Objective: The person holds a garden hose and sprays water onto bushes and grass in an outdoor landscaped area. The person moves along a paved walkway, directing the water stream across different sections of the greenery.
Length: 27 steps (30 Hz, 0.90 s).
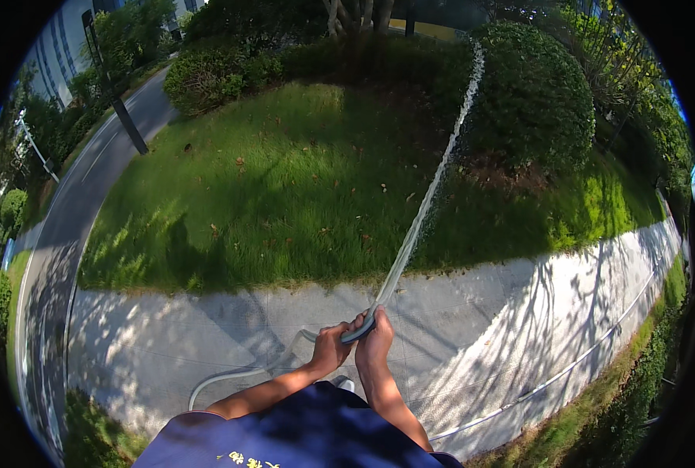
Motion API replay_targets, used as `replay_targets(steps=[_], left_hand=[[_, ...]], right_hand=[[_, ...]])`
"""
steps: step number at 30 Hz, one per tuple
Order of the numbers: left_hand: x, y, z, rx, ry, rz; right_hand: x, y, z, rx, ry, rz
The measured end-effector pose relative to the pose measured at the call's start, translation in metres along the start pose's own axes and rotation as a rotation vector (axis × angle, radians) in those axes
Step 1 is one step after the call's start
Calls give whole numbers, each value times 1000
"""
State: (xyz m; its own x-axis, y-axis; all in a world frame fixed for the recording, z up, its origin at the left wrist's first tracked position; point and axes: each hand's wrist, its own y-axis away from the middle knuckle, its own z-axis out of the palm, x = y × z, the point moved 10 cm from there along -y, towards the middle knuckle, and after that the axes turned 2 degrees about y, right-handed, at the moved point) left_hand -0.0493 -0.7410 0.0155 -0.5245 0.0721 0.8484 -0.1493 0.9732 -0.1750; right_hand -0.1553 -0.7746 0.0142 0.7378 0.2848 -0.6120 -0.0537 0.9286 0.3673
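Both my hands grip a pale flexible garden hose [356, 335] in front of my body. My left hand [331, 350] is closed around it a little behind the outlet. At the outlet end, my right hand [376, 334] holds the hose, its thumb close to the opening. A strong jet of water [426, 202] shoots from there, up and to the right across the lawn [253, 193], reaching the large rounded shrub [529, 96]. Behind my left hand the hose bends down and trails left over the pavement past my forearm.
I stand on a concrete path [207, 327], where more hose [534, 393] lies along the right side. A dark post [126, 120] rises between lawn and road [98, 155] at left. Lower bushes [212, 79] and tree trunks [359, 14] stand at the back.
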Motion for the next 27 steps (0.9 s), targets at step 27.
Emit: replay_targets(steps=[27], left_hand=[[-138,99,77,-803,145,-373]], right_hand=[[92,54,-72,223,494,-108]])
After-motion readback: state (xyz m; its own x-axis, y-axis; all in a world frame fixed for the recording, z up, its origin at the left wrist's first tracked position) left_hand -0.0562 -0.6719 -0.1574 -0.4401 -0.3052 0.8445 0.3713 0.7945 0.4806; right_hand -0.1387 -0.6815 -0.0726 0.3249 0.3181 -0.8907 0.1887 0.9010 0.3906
